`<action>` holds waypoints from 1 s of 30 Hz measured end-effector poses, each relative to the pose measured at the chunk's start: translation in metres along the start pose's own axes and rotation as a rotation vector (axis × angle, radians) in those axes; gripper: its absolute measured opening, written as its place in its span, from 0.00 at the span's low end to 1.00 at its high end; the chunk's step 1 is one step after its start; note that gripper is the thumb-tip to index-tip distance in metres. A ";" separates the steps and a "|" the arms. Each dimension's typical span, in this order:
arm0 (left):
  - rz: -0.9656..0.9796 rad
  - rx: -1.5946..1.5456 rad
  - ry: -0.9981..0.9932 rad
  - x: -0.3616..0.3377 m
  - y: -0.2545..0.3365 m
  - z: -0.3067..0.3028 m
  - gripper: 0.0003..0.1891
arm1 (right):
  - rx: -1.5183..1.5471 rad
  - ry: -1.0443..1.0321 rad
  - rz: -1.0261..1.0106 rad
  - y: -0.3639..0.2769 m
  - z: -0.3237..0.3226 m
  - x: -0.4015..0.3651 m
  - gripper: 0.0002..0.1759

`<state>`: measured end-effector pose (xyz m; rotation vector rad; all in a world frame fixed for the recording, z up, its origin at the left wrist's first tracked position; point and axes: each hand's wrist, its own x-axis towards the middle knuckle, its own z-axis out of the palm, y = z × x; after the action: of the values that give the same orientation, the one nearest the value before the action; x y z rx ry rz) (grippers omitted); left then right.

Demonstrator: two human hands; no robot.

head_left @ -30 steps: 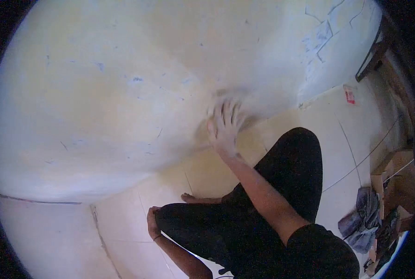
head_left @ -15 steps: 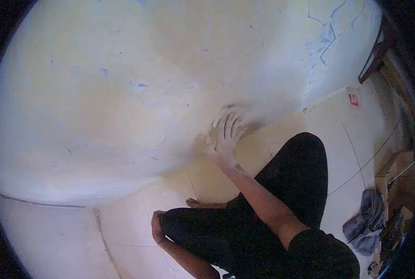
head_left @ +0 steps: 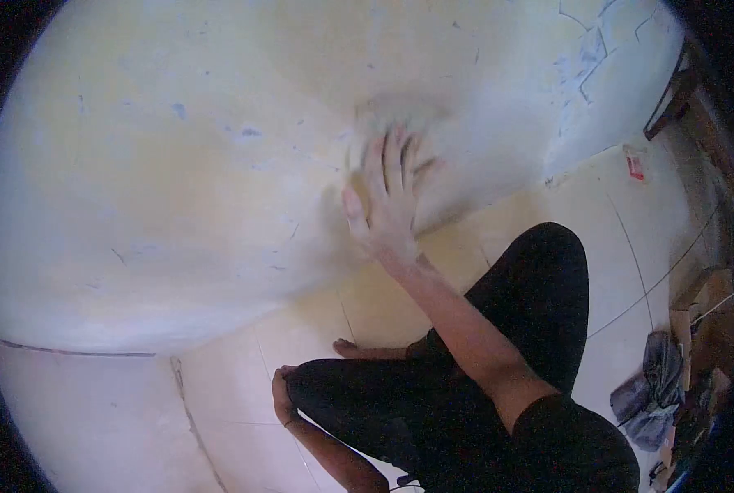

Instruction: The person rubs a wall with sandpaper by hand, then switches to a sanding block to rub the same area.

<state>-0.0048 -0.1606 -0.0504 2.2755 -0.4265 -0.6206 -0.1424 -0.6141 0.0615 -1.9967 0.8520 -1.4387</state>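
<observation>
My right hand (head_left: 387,193) is spread against the pale wall (head_left: 178,205), whitened with dust, its thumb apart from the fingers. Under the palm and fingers lies a thin, pale sheet that looks like sandpaper (head_left: 358,191); motion blurs its outline and the hand hides most of it. My left hand (head_left: 282,394) rests over my bent left knee (head_left: 309,382) with nothing seen in it. Its fingers are bent loosely over the knee and partly hidden.
Cracks (head_left: 594,62) and small bluish chips mark the wall. Below it runs a tiled floor (head_left: 613,271), where I sit with crossed legs. To the right are a small red-and-white packet (head_left: 635,164), a dark plastic bag (head_left: 650,394) and a cardboard box (head_left: 708,308).
My right hand has slid up the wall with the sheet under it, its fingers now farther from the floor. My left hand stays on the knee. The view has shifted slightly.
</observation>
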 end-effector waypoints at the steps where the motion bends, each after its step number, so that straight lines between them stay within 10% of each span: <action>1: 0.022 0.067 -0.004 -0.002 -0.002 0.000 0.13 | -0.112 0.012 -0.042 -0.004 -0.007 0.016 0.41; 7: 0.010 0.009 0.018 0.006 0.020 0.005 0.12 | -0.184 -0.238 -0.070 0.040 0.032 -0.082 0.40; 26: -0.073 -0.302 0.036 -0.006 0.029 0.011 0.15 | -0.132 -0.083 -0.149 -0.006 0.016 -0.004 0.39; 30: -0.117 -0.133 0.029 -0.004 0.050 0.009 0.15 | -0.293 -0.309 -0.113 0.051 0.053 -0.098 0.39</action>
<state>-0.0185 -0.1983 -0.0182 2.1903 -0.2318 -0.6539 -0.1242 -0.5716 -0.0515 -2.4414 0.8616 -1.0670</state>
